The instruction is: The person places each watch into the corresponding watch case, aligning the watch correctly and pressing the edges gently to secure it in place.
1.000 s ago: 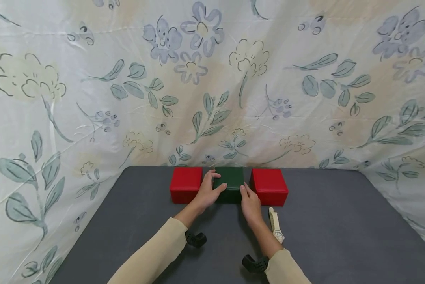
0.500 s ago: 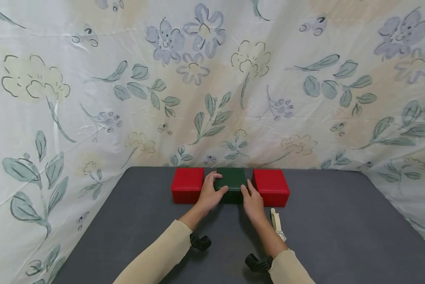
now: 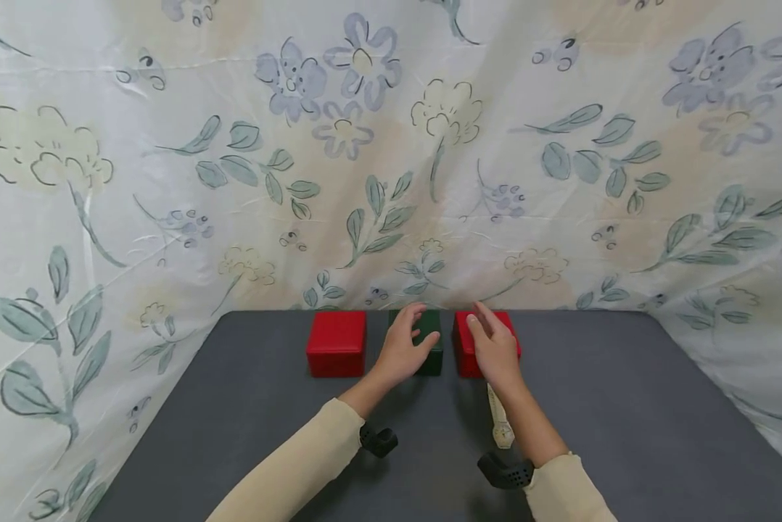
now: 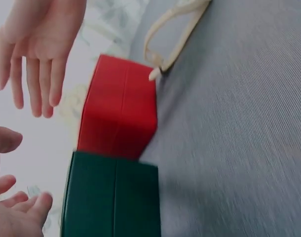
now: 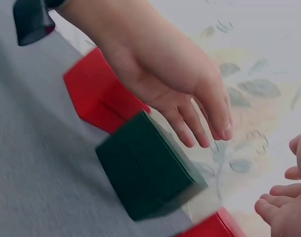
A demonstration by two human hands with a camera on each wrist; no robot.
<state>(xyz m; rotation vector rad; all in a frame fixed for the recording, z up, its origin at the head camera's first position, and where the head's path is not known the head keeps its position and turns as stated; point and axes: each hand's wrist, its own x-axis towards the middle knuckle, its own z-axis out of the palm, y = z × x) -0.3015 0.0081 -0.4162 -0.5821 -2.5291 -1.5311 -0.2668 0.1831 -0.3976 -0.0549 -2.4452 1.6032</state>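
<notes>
A dark green box point(image 3: 434, 361) stands at the back of the grey table point(image 3: 626, 413), between a red box point(image 3: 335, 344) on its left and a second red box point(image 3: 461, 357) on its right. My left hand point(image 3: 417, 330) hovers over the green box with fingers relaxed, holding nothing. My right hand point(image 3: 480, 319) is raised over the right red box, fingers straight and spread. The left wrist view shows the green box point(image 4: 111, 197) against the red box point(image 4: 121, 108). In the right wrist view the green box point(image 5: 145, 168) lies under my left hand point(image 5: 190, 94).
A cream wristwatch point(image 3: 497, 420) lies on the table under my right forearm, also seen as the watch strap point(image 4: 175, 29). A floral sheet point(image 3: 391, 159) rises right behind the boxes and along both sides. Bare table stretches left, right and toward me.
Both hands have let go of the green box and lifted off it. The right hand has moved right, over the right red box. The green box sits slightly further back.
</notes>
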